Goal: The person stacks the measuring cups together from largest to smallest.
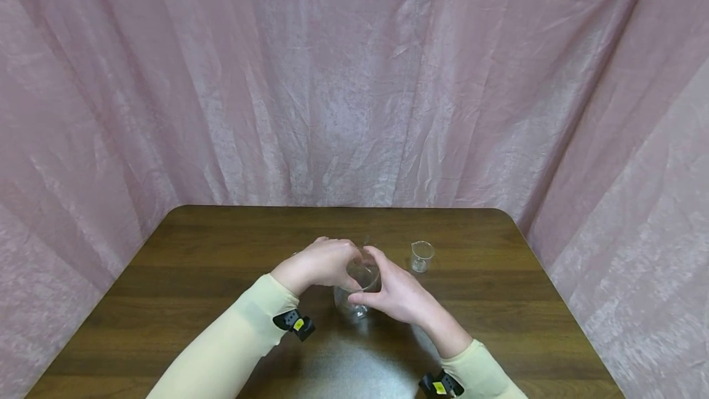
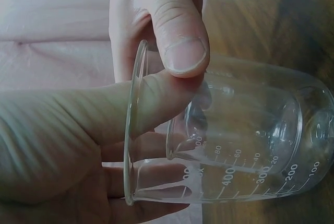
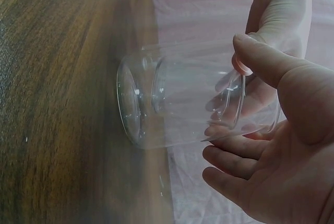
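A large glass beaker (image 1: 343, 305) with white graduation marks stands upright at the middle of the table, between both hands. Inside it is a smaller graduated beaker (image 2: 245, 125), its rim below the large one's. My left hand (image 1: 327, 263) reaches in over the large rim, and its thumb and fingers pinch the small beaker near its rim, seen through the glass in the right wrist view. My right hand (image 1: 400, 291) grips the large beaker (image 3: 182, 96) from the right near the top, thumb on one side, fingers on the other. Whether the small beaker touches the bottom is hard to tell.
Another small glass beaker (image 1: 422, 257) stands on the brown wooden table (image 1: 498, 300), right of and beyond my right hand. A sliver of glass rim (image 1: 295, 253) shows behind my left hand, mostly hidden. Pink curtains (image 1: 343, 79) hang around the table.
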`<state>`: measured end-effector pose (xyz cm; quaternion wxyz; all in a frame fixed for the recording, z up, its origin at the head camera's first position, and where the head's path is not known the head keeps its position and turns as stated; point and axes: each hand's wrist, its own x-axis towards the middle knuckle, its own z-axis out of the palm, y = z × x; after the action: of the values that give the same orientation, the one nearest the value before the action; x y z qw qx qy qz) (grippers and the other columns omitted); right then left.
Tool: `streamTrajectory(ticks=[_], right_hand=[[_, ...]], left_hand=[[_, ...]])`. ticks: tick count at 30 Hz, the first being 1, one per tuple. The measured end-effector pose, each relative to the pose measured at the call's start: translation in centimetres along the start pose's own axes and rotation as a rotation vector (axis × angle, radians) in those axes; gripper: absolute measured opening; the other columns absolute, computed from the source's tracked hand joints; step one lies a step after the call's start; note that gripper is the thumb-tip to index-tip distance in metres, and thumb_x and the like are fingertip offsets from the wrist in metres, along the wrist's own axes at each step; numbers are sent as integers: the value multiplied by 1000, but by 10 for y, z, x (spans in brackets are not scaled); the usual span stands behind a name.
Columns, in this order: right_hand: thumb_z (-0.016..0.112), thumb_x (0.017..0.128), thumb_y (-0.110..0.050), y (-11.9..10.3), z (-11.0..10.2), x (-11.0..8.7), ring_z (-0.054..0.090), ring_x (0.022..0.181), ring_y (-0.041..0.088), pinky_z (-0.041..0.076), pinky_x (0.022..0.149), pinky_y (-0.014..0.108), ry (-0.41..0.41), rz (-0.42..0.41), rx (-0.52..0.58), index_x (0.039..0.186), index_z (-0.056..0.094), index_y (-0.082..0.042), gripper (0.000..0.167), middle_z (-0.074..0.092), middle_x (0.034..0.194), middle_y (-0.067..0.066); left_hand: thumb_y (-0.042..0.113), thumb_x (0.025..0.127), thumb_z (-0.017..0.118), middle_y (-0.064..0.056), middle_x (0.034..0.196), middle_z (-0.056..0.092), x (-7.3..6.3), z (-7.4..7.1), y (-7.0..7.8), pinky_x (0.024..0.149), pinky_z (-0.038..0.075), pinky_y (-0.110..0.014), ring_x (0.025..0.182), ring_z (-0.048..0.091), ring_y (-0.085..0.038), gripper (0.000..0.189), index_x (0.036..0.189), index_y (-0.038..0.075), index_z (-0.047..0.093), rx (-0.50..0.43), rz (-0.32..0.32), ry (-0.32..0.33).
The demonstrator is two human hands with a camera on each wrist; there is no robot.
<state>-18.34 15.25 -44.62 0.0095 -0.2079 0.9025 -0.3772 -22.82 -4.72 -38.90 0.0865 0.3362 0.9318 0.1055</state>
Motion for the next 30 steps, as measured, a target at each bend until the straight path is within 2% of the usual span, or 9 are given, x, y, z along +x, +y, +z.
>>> streamTrajectory(ticks=[14,24,30], right_hand=[[93,88,-50,1,0,0,62,139,33,50,113,57,-5,14,-1,165,42,-8,101,65,152,11],[93,88,-51,1,1,-1,62,139,34,50,113,58,-6,20,1,165,42,-9,101,64,153,12],[94,88,-49,1,0,0,62,138,34,50,113,57,-3,14,0,164,42,-8,102,64,152,13]], left_hand=[[39,85,97,5,118,82,1,0,-1,107,51,-61,114,74,-19,40,118,20,86,17,11,-6],[37,87,97,4,126,80,0,-1,-1,110,52,-59,120,73,-21,45,125,16,85,17,0,-22],[36,87,96,3,125,80,1,0,-2,108,53,-56,118,73,-20,44,124,16,85,17,4,-7]])
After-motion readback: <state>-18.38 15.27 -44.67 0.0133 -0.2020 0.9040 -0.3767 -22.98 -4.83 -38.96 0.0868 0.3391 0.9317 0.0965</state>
